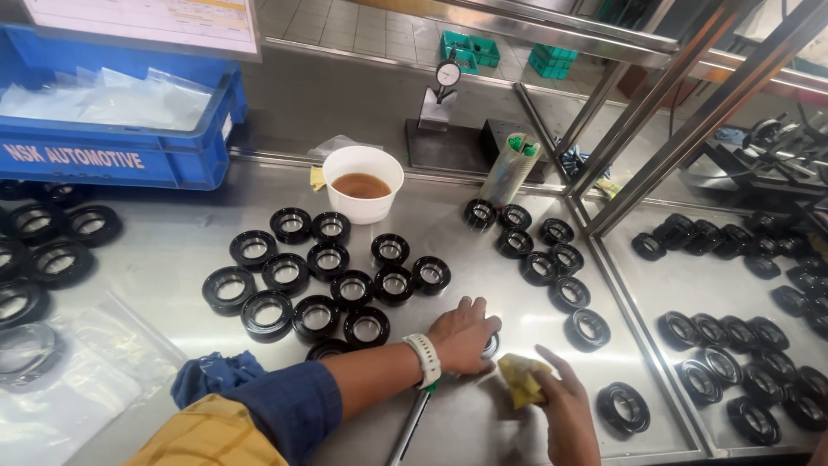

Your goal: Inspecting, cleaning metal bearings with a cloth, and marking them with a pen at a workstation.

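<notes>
Rings of black rubber (pixel 316 318) lay flat around me, holes facing up. My left hand (pixel 463 335) pressed down over one ring (pixel 492 344) on the steel worktop (pixel 483 259), while my right hand (pixel 565 406) gripped a yellow cloth (pixel 523 378) beside it. A white cup (pixel 362 183) stood behind.

Half-seen bits at the bench

The left hand (pixel 461 335) covers nearly all of a ring (pixel 492 345), only a sliver of rim showing at the fingertips. The right hand (pixel 565 406) runs off the bottom edge at the wrist, its fingers partly behind a yellow cloth (pixel 522 380). The dial gauge (pixel 447 73) face is too small to read. Black rings at far left (pixel 17 302) are cut by the edge, as is the blue crate (pixel 112 155) up top.
</notes>
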